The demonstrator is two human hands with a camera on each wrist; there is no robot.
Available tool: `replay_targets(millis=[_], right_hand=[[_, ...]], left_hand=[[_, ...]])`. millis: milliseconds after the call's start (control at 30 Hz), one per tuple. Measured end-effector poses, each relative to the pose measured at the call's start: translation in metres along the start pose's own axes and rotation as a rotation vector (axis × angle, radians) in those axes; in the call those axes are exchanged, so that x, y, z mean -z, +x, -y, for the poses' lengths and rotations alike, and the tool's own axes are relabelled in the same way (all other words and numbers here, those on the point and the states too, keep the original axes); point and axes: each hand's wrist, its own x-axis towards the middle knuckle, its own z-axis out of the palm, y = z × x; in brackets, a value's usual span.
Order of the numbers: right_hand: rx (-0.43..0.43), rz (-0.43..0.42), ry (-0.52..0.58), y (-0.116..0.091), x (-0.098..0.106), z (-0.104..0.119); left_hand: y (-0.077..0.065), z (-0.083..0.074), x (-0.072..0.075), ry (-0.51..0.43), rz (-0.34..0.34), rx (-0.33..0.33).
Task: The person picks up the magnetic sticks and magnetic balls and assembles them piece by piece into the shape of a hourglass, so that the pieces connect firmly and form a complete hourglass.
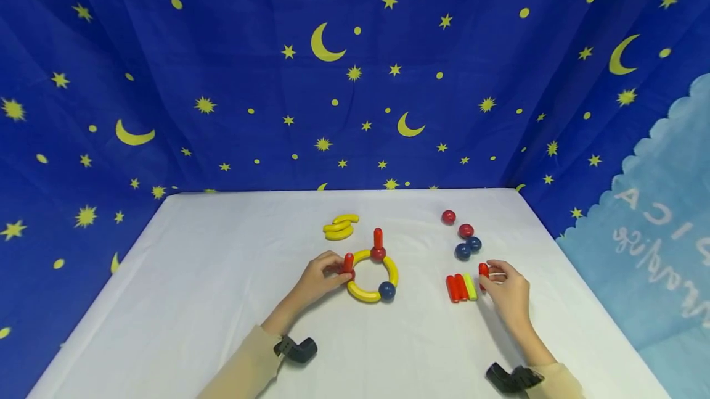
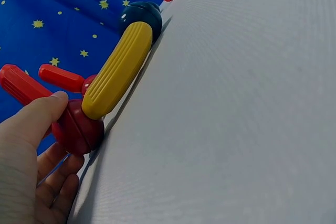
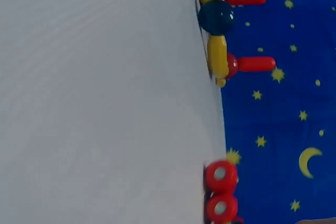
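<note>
A ring of curved yellow bars (image 1: 364, 295) lies on the white table, joined by a dark blue ball (image 1: 387, 291) and two red balls. On the far red ball (image 1: 378, 255) stands an upright red rod (image 1: 378, 237). My left hand (image 1: 317, 277) grips the left red ball (image 2: 79, 129), thumb where the ball meets its own upright red rod (image 1: 348, 261). To the right, my right hand (image 1: 511, 295) pinches another red rod (image 1: 484, 271) between thumb and fingers, just above the table. The right wrist view barely catches that hand.
Beside the right hand lie two red rods (image 1: 453, 288) and a yellow-green rod (image 1: 470, 287) in a row. Farther back are two loose red balls (image 1: 448, 217) and two dark blue balls (image 1: 463, 251). Several curved yellow bars (image 1: 339, 234) lie beyond the ring. A starry blue curtain (image 1: 266, 78) backs the table.
</note>
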Motion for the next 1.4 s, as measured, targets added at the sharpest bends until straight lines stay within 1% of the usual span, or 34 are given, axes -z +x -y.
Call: replay_targets(millis=[100, 167, 200, 300, 333, 433, 500, 600, 700, 767, 900, 1100, 1300, 1400], right_hand=[[0.049, -0.015, 0.132, 0.0, -0.011, 0.014], [0.086, -0.001, 0.208, -0.001, -0.021, 0.026], [0.104, 0.012, 0.25, -0.001, -0.027, 0.032], [0.147, 0.066, 0.36, -0.005, -0.045, 0.05], [0.163, 0.09, 0.381, -0.006, -0.051, 0.055], [0.213, 0.186, 0.453, -0.013, -0.066, 0.069], [0.261, 0.258, 0.469, -0.018, -0.074, 0.076], [0.301, 0.357, 0.483, -0.026, -0.082, 0.083], [0.308, 0.406, 0.481, -0.032, -0.088, 0.085], [0.315, 0.416, 0.478, -0.035, -0.09, 0.086], [0.349, 0.416, 0.471, -0.04, -0.088, 0.093], [0.393, 0.405, 0.439, -0.045, -0.08, 0.109], [0.452, 0.399, 0.41, -0.045, -0.078, 0.109], [0.434, 0.403, 0.403, -0.04, -0.077, 0.109]], left_hand=[[-0.003, -0.014, 0.005, 0.0, 0.013, -0.001], [-0.005, -0.023, 0.009, -0.002, 0.019, 0.0], [-0.006, -0.024, 0.009, -0.003, 0.018, 0.008], [-0.007, -0.028, 0.011, -0.005, 0.018, 0.015], [-0.008, -0.029, 0.012, -0.005, 0.019, 0.015], [-0.008, -0.027, 0.011, -0.001, 0.021, 0.006], [-0.007, -0.024, 0.011, 0.002, 0.017, -0.014], [-0.003, -0.01, 0.005, 0.007, 0.002, -0.027], [0.0, 0.005, -0.001, -0.003, -0.004, -0.018], [0.002, 0.013, -0.003, -0.015, -0.001, -0.006], [0.003, 0.017, -0.003, -0.046, 0.009, 0.007], [0.003, 0.017, -0.001, -0.047, 0.006, -0.004], [0.002, 0.016, -0.002, -0.029, 0.006, -0.008], [0.002, 0.012, -0.001, -0.011, 0.011, -0.003]])
